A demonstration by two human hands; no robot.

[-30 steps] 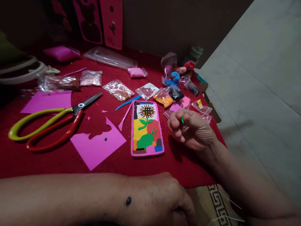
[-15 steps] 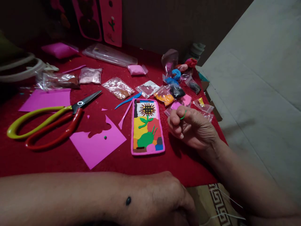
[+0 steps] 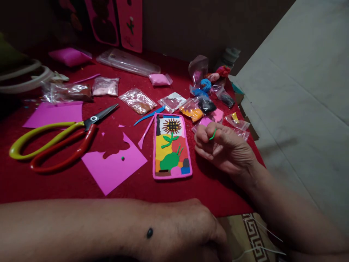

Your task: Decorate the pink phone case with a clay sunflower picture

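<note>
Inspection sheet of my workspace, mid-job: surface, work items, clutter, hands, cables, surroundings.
Surface: red cloth, small scraps scattered on it.
Work items: pink-rimmed phone case with sunflower design, lying flat; green strand off the case.
Clutter: scissors, blades slightly apart or closed, unclear; cut pink sheet bearing a green ball; bagged orange clay among other bags.
Hands: right hand pinches the strand; left hand palm down, fingertips hidden.
Cables: thin white cords beyond the near edge; type unclear.
Surroundings: dark wall, pale tiles at right.
</note>
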